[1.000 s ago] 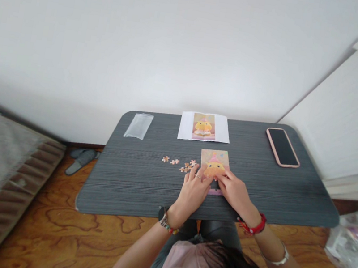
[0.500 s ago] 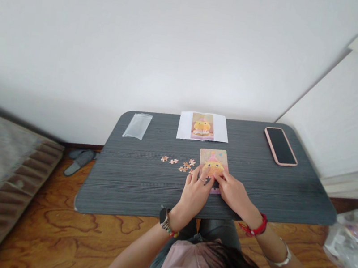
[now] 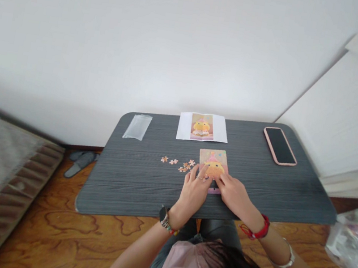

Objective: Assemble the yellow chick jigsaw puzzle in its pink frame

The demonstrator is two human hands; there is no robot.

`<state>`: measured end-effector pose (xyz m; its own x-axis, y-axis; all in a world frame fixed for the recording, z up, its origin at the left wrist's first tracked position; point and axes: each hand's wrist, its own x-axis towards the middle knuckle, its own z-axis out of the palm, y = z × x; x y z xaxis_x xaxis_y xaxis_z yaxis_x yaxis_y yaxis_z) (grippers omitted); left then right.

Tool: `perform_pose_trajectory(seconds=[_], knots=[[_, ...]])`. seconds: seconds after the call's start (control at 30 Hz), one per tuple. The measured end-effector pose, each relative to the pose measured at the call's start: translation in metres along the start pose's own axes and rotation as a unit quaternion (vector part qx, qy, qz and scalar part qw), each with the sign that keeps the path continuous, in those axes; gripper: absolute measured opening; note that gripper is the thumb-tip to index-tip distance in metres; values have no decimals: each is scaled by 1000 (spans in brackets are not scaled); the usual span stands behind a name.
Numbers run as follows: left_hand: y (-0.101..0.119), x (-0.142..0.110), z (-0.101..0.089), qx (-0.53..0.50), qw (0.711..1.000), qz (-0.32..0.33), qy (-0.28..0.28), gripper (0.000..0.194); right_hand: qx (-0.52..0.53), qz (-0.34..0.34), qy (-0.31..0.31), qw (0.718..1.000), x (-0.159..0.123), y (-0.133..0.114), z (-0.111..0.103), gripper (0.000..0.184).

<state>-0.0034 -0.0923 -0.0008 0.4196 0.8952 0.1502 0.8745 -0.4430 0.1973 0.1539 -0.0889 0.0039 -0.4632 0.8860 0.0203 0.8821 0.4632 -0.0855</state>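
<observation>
A jigsaw puzzle (image 3: 213, 160) showing a yellow character in a pink hat lies near the table's front edge, with a dark gap in its lower part. My left hand (image 3: 194, 193) rests over its lower left side, fingers stretched and slightly apart. From the right, my right hand (image 3: 232, 193) reaches in, thumb and fingertips together on the lower middle of the puzzle. Whatever is under or between those fingertips is hidden. Several loose puzzle pieces (image 3: 184, 169) lie on the table just left of the puzzle.
Behind the puzzle, a creased sheet of paper (image 3: 185, 127) carries the same picture. A clear plastic sleeve (image 3: 138, 126) lies at the back left of the dark table (image 3: 116, 187), and a phone (image 3: 280, 146) at the back right. Slippers (image 3: 81, 163) are on the floor.
Both hands have shifted only slightly over the lower part of the puzzle, with my right fingertips a little lower. The loose pieces have not visibly moved.
</observation>
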Motion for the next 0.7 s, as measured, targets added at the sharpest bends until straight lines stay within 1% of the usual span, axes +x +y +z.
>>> perform_pose_trajectory(seconds=[0.1, 0.2, 0.3, 0.4, 0.47, 0.53, 0.63, 0.7], knots=[[-1, 1, -3, -4, 1000, 4, -4, 25, 21, 2, -2, 1000, 2, 0, 3, 29], [-11, -3, -9, -17, 1000, -13, 3, 31, 72, 23, 37, 996, 4, 7, 7, 32], [-32, -10, -16, -22, 997, -65, 28, 33, 151, 38, 91, 984, 11, 13, 5, 31], [-57, -20, -22, -5, 989, -141, 49, 32, 211, 10, 114, 971, 26, 12, -3, 29], [-70, -26, -26, 4, 983, -174, 57, 32, 226, -24, 109, 968, 40, 7, -8, 28], [-80, -31, -28, 5, 979, -192, 64, 32, 224, -53, 81, 970, 54, 0, -12, 27], [-87, -36, -27, 2, 976, -205, 74, 30, 209, -77, 28, 975, 72, -9, -13, 25], [-89, -38, -25, 0, 975, -208, 81, 29, 203, -89, 7, 975, 80, -13, -11, 23]])
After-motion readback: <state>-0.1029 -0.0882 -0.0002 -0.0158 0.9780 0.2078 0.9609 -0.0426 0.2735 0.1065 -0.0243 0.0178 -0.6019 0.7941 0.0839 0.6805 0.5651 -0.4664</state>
